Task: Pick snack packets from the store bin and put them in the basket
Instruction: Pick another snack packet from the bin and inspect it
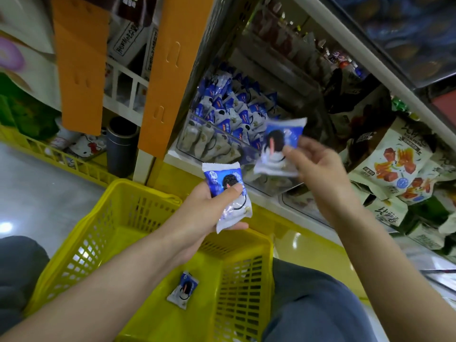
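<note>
The left hand [217,206] grips a snack packet [222,175], thumb across its face and long axis pointing away from the wrist, right above the yellow basket [118,191]; the drop lies straight below. The right hand [318,169] pinches a second packet [278,144] by its edge, higher, just before the store bin [222,134]. The left looks nearer to release.

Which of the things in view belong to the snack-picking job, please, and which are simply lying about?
Part of the job:
left hand holding the left-hand packet
right hand pinching the right-hand packet
packet on the basket floor
yellow basket
clear bin of packets

Lying about:
orange cardboard
dark cylinder
red-printed snack bags
</note>
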Demonstrator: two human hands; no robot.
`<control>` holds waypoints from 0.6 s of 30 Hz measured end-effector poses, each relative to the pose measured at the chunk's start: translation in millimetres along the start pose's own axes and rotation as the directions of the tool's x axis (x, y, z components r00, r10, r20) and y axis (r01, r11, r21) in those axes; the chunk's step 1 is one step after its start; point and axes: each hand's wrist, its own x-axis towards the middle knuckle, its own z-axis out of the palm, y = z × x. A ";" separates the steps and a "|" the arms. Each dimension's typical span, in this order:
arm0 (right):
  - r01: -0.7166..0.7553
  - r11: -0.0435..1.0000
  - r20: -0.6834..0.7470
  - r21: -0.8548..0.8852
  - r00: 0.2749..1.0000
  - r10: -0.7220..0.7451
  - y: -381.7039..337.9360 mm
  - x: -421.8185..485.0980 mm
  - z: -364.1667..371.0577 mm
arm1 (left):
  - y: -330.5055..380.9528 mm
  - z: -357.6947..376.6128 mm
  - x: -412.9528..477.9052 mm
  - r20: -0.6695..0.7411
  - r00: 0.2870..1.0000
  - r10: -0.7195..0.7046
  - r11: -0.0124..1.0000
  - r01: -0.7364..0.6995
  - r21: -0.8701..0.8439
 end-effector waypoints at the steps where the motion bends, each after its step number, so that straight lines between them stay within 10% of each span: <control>1: 0.015 1.000 -0.088 0.009 0.996 -0.014 -2.3 14.2 -3.0 | -0.8 -0.8 1.0 -0.024 1.000 -0.004 1.000 0.004 0.016; 5: 0.056 0.983 -0.323 -0.176 0.940 -0.111 -2.4 72.7 5.7 | -4.0 -4.4 4.7 -0.079 0.997 -0.008 0.992 0.018 0.122; 14: -0.059 0.774 -0.032 -0.631 0.998 0.051 17.4 116.6 25.9 | -7.2 -8.7 7.4 -0.127 0.991 -0.039 0.983 0.061 0.176; 18: -0.091 0.856 -0.070 -0.509 0.996 0.063 14.5 119.1 33.1 | -6.6 -5.7 7.2 -0.117 0.991 -0.066 0.981 0.086 0.172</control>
